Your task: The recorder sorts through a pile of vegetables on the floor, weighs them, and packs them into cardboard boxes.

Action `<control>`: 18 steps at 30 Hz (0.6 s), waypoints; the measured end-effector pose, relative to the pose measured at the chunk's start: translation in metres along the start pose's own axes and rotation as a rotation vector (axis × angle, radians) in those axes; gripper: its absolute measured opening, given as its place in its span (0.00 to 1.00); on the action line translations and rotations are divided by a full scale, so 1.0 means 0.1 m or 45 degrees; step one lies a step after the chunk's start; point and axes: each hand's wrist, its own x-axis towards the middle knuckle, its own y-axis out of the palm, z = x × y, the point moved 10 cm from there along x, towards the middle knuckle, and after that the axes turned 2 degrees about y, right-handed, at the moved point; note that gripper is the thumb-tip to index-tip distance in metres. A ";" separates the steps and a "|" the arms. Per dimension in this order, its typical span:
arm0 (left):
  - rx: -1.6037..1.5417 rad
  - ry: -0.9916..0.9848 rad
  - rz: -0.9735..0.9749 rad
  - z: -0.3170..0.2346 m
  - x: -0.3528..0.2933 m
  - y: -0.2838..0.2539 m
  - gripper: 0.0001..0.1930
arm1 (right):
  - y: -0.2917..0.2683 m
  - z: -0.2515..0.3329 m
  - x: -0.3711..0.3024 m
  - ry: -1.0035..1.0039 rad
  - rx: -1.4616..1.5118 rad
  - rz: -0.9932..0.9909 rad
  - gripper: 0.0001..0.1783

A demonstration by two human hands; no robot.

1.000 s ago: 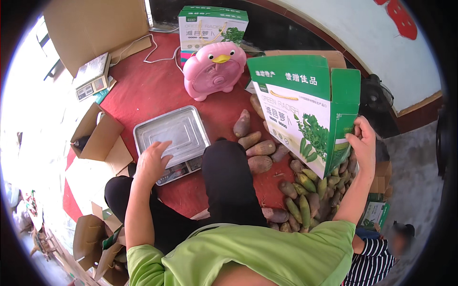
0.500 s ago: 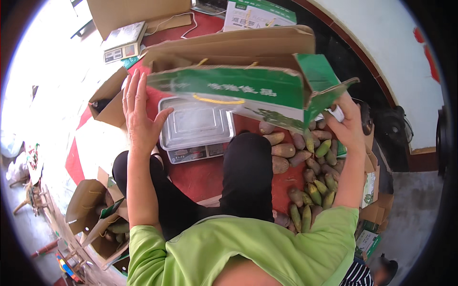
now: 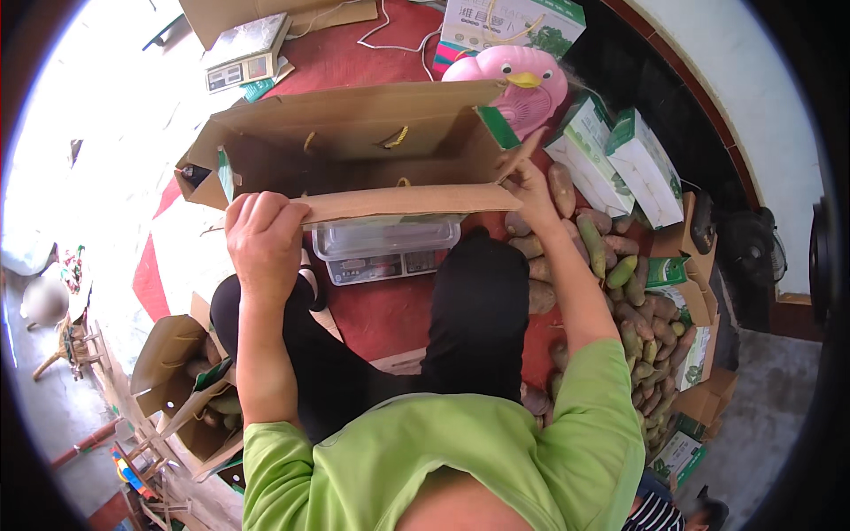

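Observation:
An opened cardboard carton (image 3: pixel 354 168) with yellow rope handles is in front of me, its brown inside facing up. My left hand (image 3: pixel 263 239) is closed over the left end of its near flap (image 3: pixel 398 205). At the right corner, the fingers of my right hand (image 3: pixel 529 190) are closed on a flap, partly hidden behind the cardboard. Beneath the carton's near edge, a clear plastic tray (image 3: pixel 385 239) sits on a weighing scale (image 3: pixel 381 266). To the right of my knee lies a pile of green and brownish radishes (image 3: pixel 651 341).
A pink duck-faced plastic thing with a grille (image 3: pixel 529 97) stands behind the carton. Two white-and-green cartons (image 3: pixel 645 168) lean at the right. Another scale (image 3: pixel 243 57) sits at the far left. A carton holding vegetables (image 3: pixel 168 354) is near my left knee; a black fan (image 3: pixel 753 252) stands far right.
The carton has swung left and tipped so its inside faces me. My left hand, open before, has closed on the near flap. My right hand has moved left with the carton's corner.

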 end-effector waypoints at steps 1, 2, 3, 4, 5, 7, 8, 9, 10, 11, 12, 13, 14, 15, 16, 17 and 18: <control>0.019 0.013 0.040 -0.01 -0.03 0.06 0.07 | 0.08 -0.18 0.01 0.040 0.032 -0.006 0.18; 0.030 0.032 0.076 -0.04 -0.03 0.14 0.06 | 0.09 -0.38 0.01 0.079 0.058 -0.020 0.18; 0.046 0.049 0.088 -0.09 -0.02 0.19 0.04 | 0.11 -0.57 0.03 0.087 0.145 -0.009 0.19; 0.053 0.046 0.101 -0.10 -0.03 0.21 0.04 | 0.16 -0.60 0.03 0.095 0.155 -0.002 0.19; 0.065 0.040 0.165 -0.10 -0.05 0.26 0.05 | 0.22 -0.64 0.03 0.103 0.135 -0.006 0.19; 0.051 0.055 0.234 -0.14 -0.09 0.38 0.05 | 0.26 -0.73 0.02 0.117 0.118 -0.011 0.19; 0.050 0.056 0.241 -0.17 -0.08 0.41 0.05 | 0.24 -0.80 0.01 0.133 0.156 -0.008 0.20; 0.049 0.072 0.252 -0.21 -0.08 0.45 0.05 | 0.23 -0.87 0.00 0.150 0.195 -0.005 0.20; 0.048 0.084 0.269 -0.24 -0.10 0.48 0.04 | 0.24 -0.89 -0.01 0.161 0.200 -0.003 0.20; 0.062 0.095 0.275 -0.25 -0.08 0.48 0.04 | 0.21 -0.88 -0.02 0.140 0.173 -0.031 0.20; 0.059 0.093 0.288 -0.24 -0.07 0.51 0.04 | 0.18 -0.88 -0.01 0.119 0.144 -0.059 0.21; 0.078 0.088 0.250 -0.22 -0.06 0.48 0.04 | 0.20 -0.87 0.00 0.132 0.150 -0.052 0.21; 0.096 0.084 0.212 -0.21 -0.06 0.46 0.04 | 0.22 -0.84 0.04 0.139 0.202 -0.040 0.21; 0.117 0.075 0.213 -0.20 -0.07 0.46 0.04 | 0.25 -0.83 0.05 0.146 0.253 -0.028 0.22; 0.111 0.074 0.220 -0.21 -0.07 0.48 0.04 | 0.22 -0.89 0.04 0.155 0.252 -0.031 0.22; 0.095 0.092 0.218 -0.24 -0.07 0.50 0.03 | 0.18 -0.89 0.03 0.101 0.136 -0.035 0.21; 0.079 0.110 0.214 -0.27 -0.06 0.51 0.03 | 0.14 -0.88 0.01 0.047 0.019 -0.038 0.21</control>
